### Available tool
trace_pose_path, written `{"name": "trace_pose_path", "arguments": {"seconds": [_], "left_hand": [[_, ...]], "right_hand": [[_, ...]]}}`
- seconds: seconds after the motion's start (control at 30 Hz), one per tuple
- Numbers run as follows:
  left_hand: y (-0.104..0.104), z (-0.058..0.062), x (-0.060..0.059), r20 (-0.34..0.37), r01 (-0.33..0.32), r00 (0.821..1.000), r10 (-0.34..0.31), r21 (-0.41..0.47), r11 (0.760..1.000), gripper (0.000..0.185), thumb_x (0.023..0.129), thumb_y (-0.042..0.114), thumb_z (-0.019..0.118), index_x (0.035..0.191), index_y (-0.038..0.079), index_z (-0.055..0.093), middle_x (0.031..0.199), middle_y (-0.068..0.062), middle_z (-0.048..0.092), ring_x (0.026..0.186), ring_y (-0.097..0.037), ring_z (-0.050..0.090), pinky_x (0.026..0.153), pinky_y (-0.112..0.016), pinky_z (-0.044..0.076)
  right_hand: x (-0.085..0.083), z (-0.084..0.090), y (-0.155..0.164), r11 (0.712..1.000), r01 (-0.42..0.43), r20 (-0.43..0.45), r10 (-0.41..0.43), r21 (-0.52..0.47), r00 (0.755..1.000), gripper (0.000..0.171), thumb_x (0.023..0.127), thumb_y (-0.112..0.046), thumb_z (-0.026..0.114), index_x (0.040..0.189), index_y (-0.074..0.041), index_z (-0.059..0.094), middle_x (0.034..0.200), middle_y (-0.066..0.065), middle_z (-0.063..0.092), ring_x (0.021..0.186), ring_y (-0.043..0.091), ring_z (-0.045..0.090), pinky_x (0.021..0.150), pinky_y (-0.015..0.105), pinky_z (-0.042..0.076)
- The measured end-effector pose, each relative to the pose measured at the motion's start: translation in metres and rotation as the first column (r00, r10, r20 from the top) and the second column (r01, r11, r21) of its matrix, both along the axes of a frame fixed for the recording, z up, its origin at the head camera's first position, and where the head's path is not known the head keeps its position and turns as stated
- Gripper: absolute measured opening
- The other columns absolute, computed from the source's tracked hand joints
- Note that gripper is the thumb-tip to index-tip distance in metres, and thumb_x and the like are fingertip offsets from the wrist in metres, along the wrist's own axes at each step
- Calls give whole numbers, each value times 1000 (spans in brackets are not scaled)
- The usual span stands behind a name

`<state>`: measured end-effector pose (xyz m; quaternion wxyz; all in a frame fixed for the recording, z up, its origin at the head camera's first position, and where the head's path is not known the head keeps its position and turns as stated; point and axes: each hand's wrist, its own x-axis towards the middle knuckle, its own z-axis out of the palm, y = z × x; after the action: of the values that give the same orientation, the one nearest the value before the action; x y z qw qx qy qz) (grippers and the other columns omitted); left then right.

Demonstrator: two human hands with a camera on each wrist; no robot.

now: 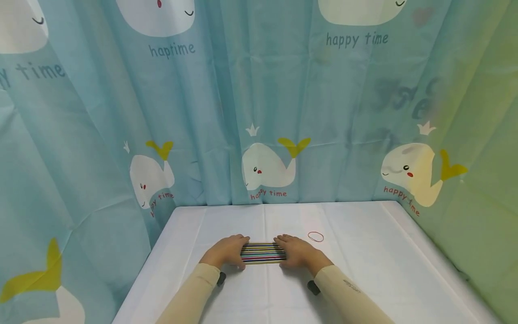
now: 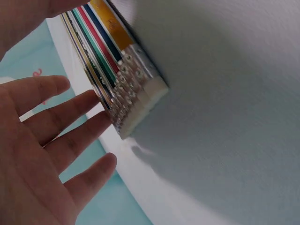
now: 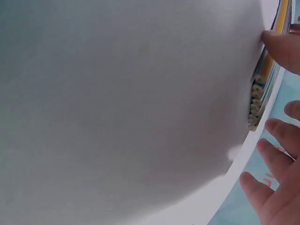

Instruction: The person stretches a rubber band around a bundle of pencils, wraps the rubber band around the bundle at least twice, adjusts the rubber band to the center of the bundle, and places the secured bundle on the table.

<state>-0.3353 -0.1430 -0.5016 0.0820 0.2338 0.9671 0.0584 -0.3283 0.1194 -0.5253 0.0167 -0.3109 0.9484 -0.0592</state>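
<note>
Head view first: a row of coloured pencils (image 1: 263, 253) lay side by side on the white table (image 1: 364, 270), roughly at its middle and running left to right. The left hand (image 1: 225, 251) sat at one end of the row and the right hand (image 1: 297, 252) at the other, fingers laid over the pencil ends, pressing the row between them. Both arms wore beige sleeves (image 1: 348, 292). A red rubber band (image 1: 315, 236) lay on the table just beyond the right hand, apart from it. Behind the table hung a blue curtain (image 1: 259, 112) printed with white whales.

Left wrist view: the pencils (image 2: 112, 61) showed their flat ends in a tight stack on the table (image 2: 225, 117). The left hand (image 2: 42, 150) had its fingers (image 2: 79, 136) straight and spread, the tips just at the pencil ends, not curled round them.

Right wrist view: the pencil ends (image 3: 255, 105) peeked out at the edge of the table (image 3: 126, 103). The right hand (image 3: 281, 154) was open too, its fingers (image 3: 274, 133) straight and spread close beside the ends, the thumb (image 3: 283, 47) resting against the side of the row.
</note>
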Motion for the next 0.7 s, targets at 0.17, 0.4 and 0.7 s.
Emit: {"name": "trace_pose_path", "arguments": {"seconds": [0.17, 0.4, 0.7], "left_hand": [[4, 0, -2, -7, -15, 1000, 15, -13, 1000, 83, 61, 31, 90, 133, 8, 57, 114, -2, 62, 97, -17, 58, 91, -38, 46], [10, 1, -4, -28, 4, 1000, -4, -8, 1000, 74, 58, 29, 91, 123, 9, 63, 95, 4, 58, 84, -13, 55, 82, -35, 48], [12, 1, -5, -6, 11, 1000, -11, 0, 1000, 69, 58, 23, 90, 121, 13, 63, 91, 6, 59, 79, -11, 53, 79, -35, 49]], "right_hand": [[-1, 2, -10, 1000, 7, 15, -7, -7, 1000, 69, 80, -30, 67, 144, -14, 47, 137, 4, 55, 127, 23, 49, 104, 37, 38], [-4, 2, -18, 999, 13, -14, -12, 37, 1000, 72, 76, -28, 68, 144, -16, 48, 120, 0, 59, 109, 18, 56, 93, 36, 46], [-5, 3, -27, 997, 7, -19, -5, 75, 1000, 76, 66, -29, 69, 140, -19, 53, 106, -2, 56, 91, 16, 52, 81, 36, 48]]}}
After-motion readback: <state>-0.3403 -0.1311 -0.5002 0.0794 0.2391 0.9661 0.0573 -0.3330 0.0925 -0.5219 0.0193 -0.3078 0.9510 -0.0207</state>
